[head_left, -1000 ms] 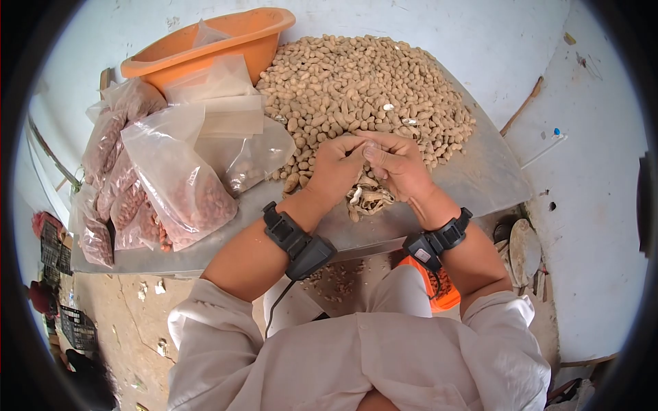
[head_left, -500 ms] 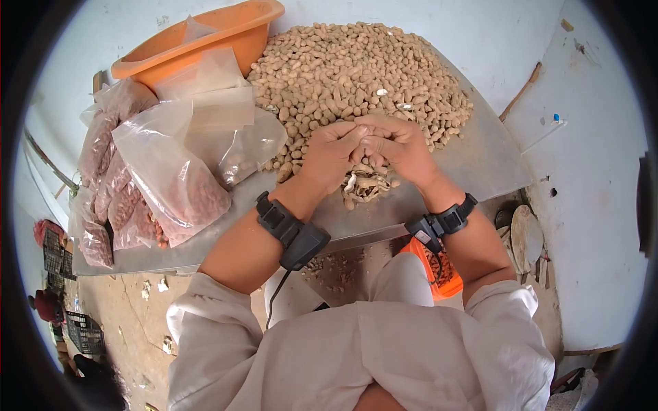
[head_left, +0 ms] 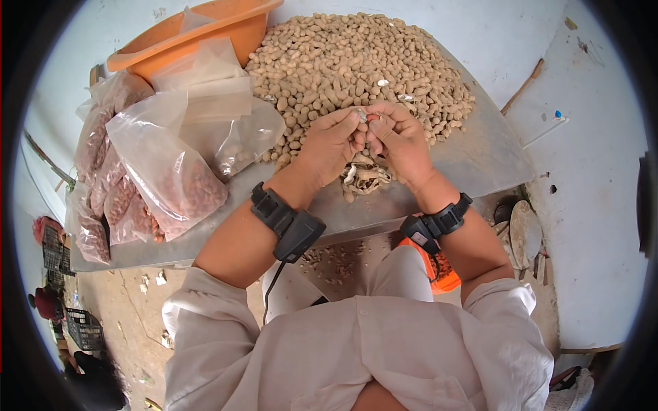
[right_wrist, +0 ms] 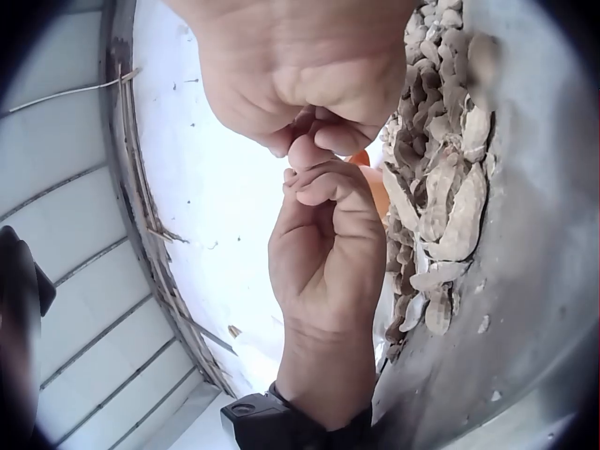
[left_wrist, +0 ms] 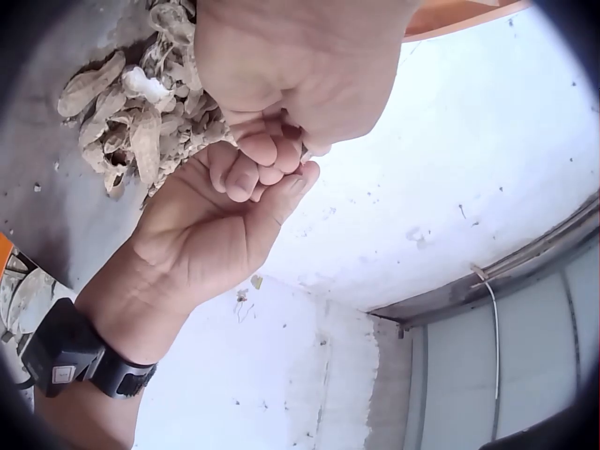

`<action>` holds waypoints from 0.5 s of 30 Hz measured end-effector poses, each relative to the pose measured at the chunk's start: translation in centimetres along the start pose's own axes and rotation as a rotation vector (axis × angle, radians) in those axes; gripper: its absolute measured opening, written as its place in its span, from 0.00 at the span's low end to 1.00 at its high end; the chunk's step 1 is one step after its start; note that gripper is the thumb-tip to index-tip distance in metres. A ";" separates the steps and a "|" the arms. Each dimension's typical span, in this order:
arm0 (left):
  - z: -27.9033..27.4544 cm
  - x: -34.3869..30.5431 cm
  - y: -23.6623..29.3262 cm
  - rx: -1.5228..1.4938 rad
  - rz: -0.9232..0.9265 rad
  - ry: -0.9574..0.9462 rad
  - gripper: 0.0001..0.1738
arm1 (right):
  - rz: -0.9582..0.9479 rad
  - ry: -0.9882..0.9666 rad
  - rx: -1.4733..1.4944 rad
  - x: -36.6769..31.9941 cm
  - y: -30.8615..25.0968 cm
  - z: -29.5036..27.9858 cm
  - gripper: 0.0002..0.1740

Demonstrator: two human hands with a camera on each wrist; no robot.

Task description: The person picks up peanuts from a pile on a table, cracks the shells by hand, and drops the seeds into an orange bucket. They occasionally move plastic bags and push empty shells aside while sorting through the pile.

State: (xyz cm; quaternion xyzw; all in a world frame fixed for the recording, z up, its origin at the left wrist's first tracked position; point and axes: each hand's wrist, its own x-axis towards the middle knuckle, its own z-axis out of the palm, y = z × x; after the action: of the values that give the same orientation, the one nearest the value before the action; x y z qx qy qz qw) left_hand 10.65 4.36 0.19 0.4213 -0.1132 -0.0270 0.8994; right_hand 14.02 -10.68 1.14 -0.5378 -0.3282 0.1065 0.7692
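In the head view my left hand and right hand meet fingertip to fingertip at the near side of the peanut heap. My left thumb and fingers pinch a pale piece of peanut shell. Between my right thumb and fingers shows an opened peanut with a red kernel. Just below the hands lie empty split peanut shells on the metal table. Both wrist views show the fingers curled in against each other, largely hiding what they hold.
Clear plastic bags of red kernels lie on the table's left side. Behind them leans an orange basin against the wall. Below the table edge, by the right knee, stands an orange container with kernels.
The fingertips have parted slightly, and a pale shell piece and a red kernel now show between them. Earlier the fingers were pressed together over the peanut. The camera view has shifted a little.
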 end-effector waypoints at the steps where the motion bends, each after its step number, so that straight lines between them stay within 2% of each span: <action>1: -0.2 0.1 -0.1 -0.018 -0.004 -0.016 0.13 | -0.006 -0.002 -0.035 0.0 -0.1 0.0 0.09; 3: -0.3 0.1 -0.1 -0.052 -0.015 -0.050 0.13 | -0.018 -0.004 -0.105 -0.1 -0.1 0.0 0.08; 6: 0.5 0.0 0.3 -0.110 -0.069 0.082 0.13 | -0.065 -0.031 -0.231 0.0 -0.3 0.3 0.09; 9: -0.8 0.4 -0.3 -0.220 -0.083 0.050 0.13 | -0.126 -0.028 -0.515 0.5 0.9 -0.3 0.11; 12: -1.5 0.6 -0.4 -0.293 -0.099 0.007 0.13 | -0.143 -0.043 -0.659 0.8 0.6 -0.2 0.12; 15: -1.2 0.7 -0.3 -0.273 -0.106 0.080 0.11 | -0.116 -0.029 -0.560 0.9 0.3 0.1 0.14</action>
State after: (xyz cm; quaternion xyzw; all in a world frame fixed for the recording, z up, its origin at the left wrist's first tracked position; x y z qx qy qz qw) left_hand 11.58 4.97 -0.71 0.3013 -0.0501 -0.0727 0.9494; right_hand 14.71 -10.01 1.22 -0.7079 -0.3862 -0.0249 0.5909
